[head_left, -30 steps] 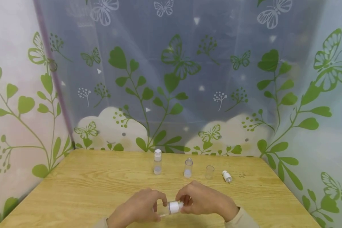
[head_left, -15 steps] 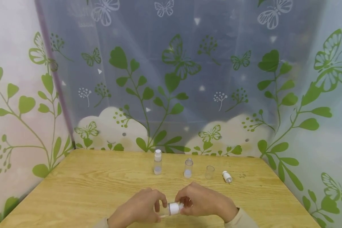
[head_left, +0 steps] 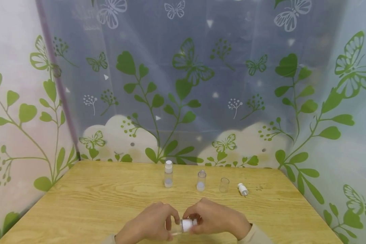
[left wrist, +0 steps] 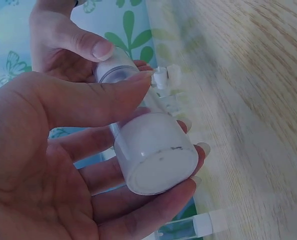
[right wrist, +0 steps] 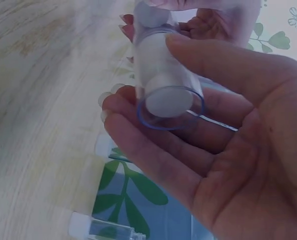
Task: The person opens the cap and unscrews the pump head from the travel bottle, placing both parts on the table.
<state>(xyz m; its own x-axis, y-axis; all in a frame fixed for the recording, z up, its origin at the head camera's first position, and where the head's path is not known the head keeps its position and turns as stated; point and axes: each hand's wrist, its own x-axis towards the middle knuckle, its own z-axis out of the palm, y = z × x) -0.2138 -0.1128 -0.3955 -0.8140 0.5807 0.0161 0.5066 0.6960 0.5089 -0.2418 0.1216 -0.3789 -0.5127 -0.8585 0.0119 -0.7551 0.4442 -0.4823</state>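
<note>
Low over the front of the table, both hands hold a small clear pump bottle (head_left: 187,225) lying on its side. My left hand (head_left: 154,220) grips its body; in the left wrist view the thumb lies along one side and the fingers curl under the white base (left wrist: 158,155). My right hand (head_left: 216,217) grips the other end. The right wrist view shows a clear cap (right wrist: 171,112) there, with white pump parts inside, between thumb and fingers. Part of the bottle's body is hidden by the hands.
Toward the back of the wooden table (head_left: 109,193) stand a capped bottle (head_left: 168,174), a bottle without a pump (head_left: 201,181) and a clear cap (head_left: 224,185). A white pump head (head_left: 242,189) lies to their right. A patterned curtain (head_left: 183,101) hangs behind.
My right hand has shifted slightly left along the bottle, and its fingers now cover more of the white end. The left hand and the things at the back look unchanged.
</note>
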